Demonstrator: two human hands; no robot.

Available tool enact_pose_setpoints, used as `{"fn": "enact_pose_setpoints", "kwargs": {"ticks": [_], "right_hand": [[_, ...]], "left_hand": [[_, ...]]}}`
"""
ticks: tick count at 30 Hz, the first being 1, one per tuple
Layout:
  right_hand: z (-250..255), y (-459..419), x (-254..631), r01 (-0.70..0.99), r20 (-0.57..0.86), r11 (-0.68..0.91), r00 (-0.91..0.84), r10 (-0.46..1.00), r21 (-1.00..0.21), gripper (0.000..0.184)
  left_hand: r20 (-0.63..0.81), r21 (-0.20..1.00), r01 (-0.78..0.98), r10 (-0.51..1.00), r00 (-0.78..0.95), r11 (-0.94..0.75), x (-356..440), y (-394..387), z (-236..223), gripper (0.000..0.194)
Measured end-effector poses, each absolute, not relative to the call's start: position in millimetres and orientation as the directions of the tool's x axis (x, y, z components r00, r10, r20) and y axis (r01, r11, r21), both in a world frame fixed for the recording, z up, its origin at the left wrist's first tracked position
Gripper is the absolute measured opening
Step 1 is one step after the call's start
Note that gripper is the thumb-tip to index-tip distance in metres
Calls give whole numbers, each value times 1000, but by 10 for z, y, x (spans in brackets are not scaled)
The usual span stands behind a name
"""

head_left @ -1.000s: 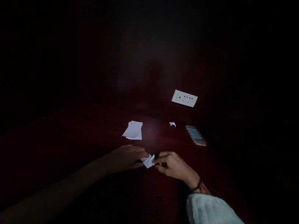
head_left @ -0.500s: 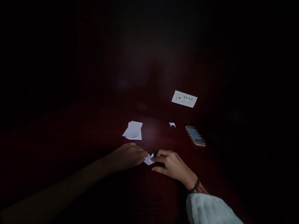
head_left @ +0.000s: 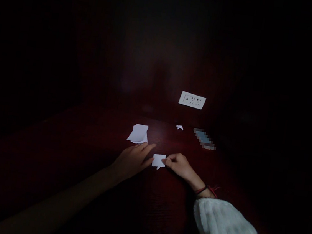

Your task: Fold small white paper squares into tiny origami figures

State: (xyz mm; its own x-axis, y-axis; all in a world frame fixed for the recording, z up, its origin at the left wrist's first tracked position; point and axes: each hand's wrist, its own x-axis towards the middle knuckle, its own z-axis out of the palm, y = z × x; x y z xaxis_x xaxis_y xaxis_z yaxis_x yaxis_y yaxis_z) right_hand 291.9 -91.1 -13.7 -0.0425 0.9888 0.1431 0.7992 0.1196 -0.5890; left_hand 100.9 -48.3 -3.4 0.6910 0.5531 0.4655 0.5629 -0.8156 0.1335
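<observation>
A small folded piece of white paper point(head_left: 158, 160) is between my hands over the dark red table, with a little flap poking out along its near edge. My right hand point(head_left: 180, 165) pinches its right edge between thumb and fingers. To the left of the paper is my left hand point(head_left: 134, 159), its fingers spread and its thumb tip close to the paper's left edge; whether the thumb touches it I cannot tell. A stack of white paper sheets point(head_left: 139, 133) lies just beyond my left fingers.
A small folded paper shape point(head_left: 179, 127) lies toward the back of the table point(head_left: 99, 124). Right of it is a phone point(head_left: 203, 138) with a blurred screen. A white socket plate point(head_left: 192, 100) is fixed on the wall behind. The surroundings are very dark.
The folded paper has been turned and now shows a flat, nearly rectangular face. My left hand has let go of it and opened, while the right hand now pinches its right edge.
</observation>
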Motion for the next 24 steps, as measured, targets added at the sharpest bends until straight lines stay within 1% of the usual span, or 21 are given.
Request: {"fn": "enact_pose_setpoints", "kwargs": {"ticks": [2,4,5,7,9,11,13,16,19,24], "right_hand": [[-150,-918,2950,826,146,109,-33,989,-553,26],[-139,-929,2980,842,178,126,-36,983,-525,22],[-126,-934,2995,848,203,149,-50,978,-509,24],[-89,-944,3022,856,260,230,-118,958,-462,31],[-44,-961,3041,842,292,356,-249,923,-405,32],[-2,-984,3046,805,273,470,-391,879,-362,29],[25,-1007,3040,772,233,535,-481,845,-344,29],[34,-1025,3022,753,205,567,-530,823,-334,30],[26,-1022,3015,744,211,592,-553,806,-310,29],[24,-1005,3016,732,206,619,-584,785,-286,25]], "left_hand": [[415,47,456,433,800,-889,1021,-506,-54,29],[350,14,362,344,871,-932,1023,-511,-85,23],[327,13,340,325,887,-940,1019,-506,-105,23],[311,23,327,317,896,-945,1005,-478,-154,25],[315,36,323,317,894,-946,987,-437,-209,26],[324,42,315,311,893,-948,969,-398,-259,27],[322,36,302,297,899,-953,954,-373,-289,29],[305,3,281,268,914,-960,942,-372,-286,31],[303,-20,262,244,921,-965,949,-399,-245,33],[299,20,247,241,923,-969,957,-421,-235,34]]}}
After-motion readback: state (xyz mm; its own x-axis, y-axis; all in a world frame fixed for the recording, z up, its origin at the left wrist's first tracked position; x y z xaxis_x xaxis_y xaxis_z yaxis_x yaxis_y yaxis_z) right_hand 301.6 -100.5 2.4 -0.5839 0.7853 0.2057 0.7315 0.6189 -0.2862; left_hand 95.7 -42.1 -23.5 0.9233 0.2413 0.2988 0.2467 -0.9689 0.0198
